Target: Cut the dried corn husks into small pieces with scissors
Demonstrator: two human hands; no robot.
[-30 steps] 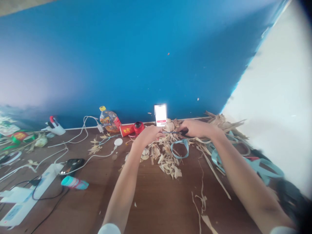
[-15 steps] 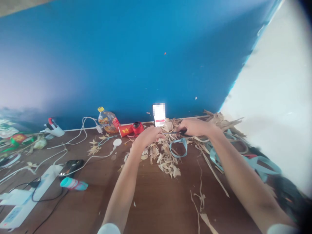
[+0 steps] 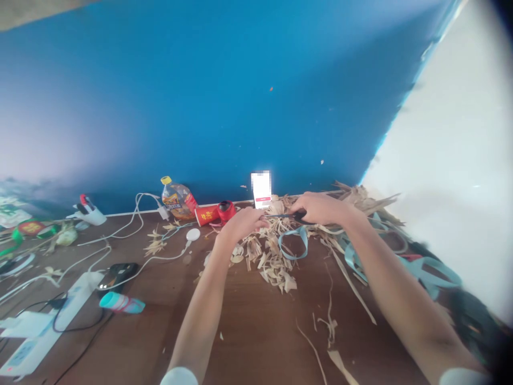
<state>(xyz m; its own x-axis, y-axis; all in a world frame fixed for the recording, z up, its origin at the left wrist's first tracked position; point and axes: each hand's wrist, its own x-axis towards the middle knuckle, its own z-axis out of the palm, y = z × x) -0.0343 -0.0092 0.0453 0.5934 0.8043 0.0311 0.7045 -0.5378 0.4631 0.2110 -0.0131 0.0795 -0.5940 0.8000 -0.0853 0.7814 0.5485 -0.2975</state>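
My right hand [image 3: 318, 208] is closed round the dark handles of a pair of scissors [image 3: 289, 216], whose blades point left toward my left hand [image 3: 244, 222]. My left hand is pinched on a thin tan strip, too small to name surely, right at the blade tips. Both hands hover over a heap of tan dried-leaf scraps [image 3: 270, 256] on the brown table [image 3: 248, 331]. A light blue ribbon loop [image 3: 294, 241] lies just below the scissors.
A white phone [image 3: 261, 189] leans on the blue wall. Left of it lie a red cup [image 3: 207, 214], red tape roll [image 3: 227, 209], bottle [image 3: 177, 198], white cables, a power strip [image 3: 44, 321] and a teal tube [image 3: 121, 302]. More dry leaves and blue ribbons [image 3: 425, 267] pile at right.
Both hands stay almost in place at the scrap heap. A thin strip has dropped onto the table near the front edge. The view shifted slightly.
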